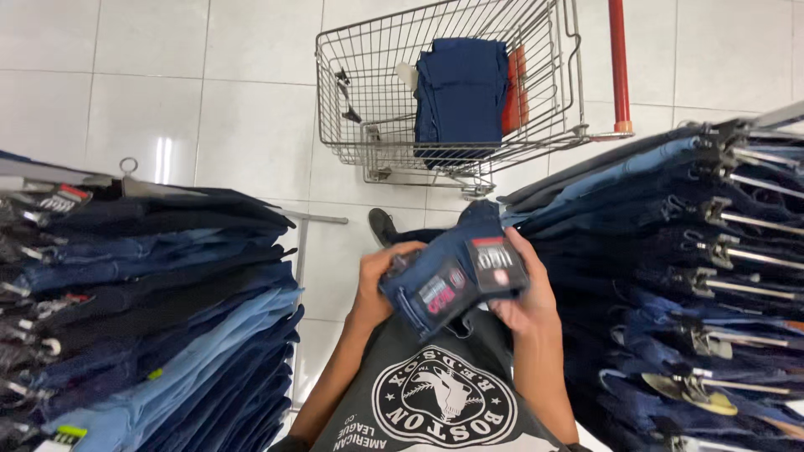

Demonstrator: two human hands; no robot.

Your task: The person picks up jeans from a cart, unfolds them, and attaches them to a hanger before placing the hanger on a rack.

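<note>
I hold a folded pair of blue jeans (435, 272) with dark paper tags on it, in front of my chest. My left hand (377, 280) grips its left end and my right hand (523, 289) grips its right end, the thumb on a tag. One leg of the jeans hangs down toward the floor. On both sides hang rows of denim trousers on clip hangers: a left rack (159, 310) and a right rack (670, 268).
A wire shopping cart (352, 109) with a red handle stands ahead on the white tiled floor (167, 92), with folded dark blue jeans (461, 88) inside. My shoe (383, 224) shows below it. I wear a grey printed T-shirt (435, 393).
</note>
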